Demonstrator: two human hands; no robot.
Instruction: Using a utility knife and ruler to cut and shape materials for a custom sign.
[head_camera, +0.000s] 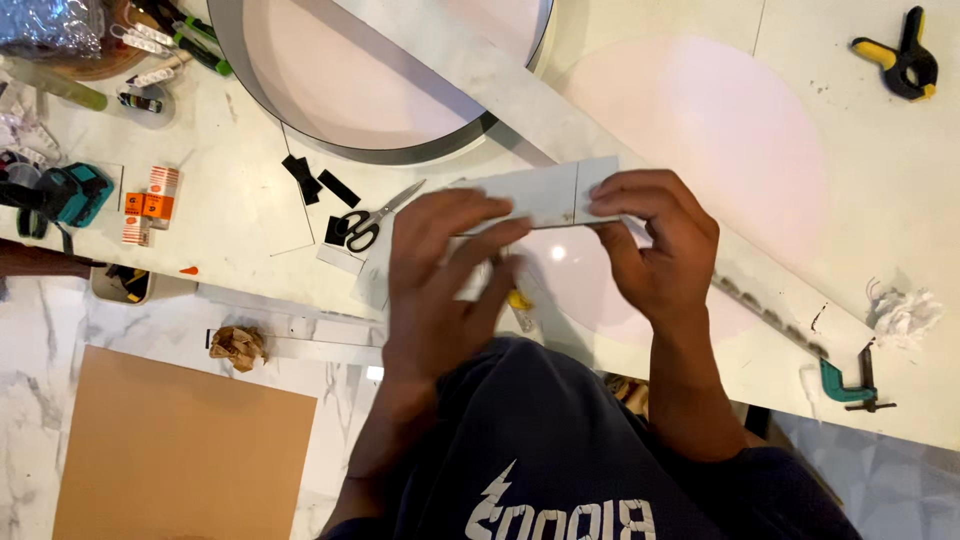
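Both hands hold a pale strip of card (545, 195) flat on the white surface (240, 200). The left hand (440, 270) presses its fingers on the strip's left part; the right hand (655, 240) pinches its right end. Scissors (375, 220) lie just left.

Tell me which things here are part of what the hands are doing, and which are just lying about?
In hand:
left hand
right hand
white strip
yellow-tipped tool, half hidden

Lying about:
scissors
yellow clamp
green clamp
metal ring
brown board
crumpled paper
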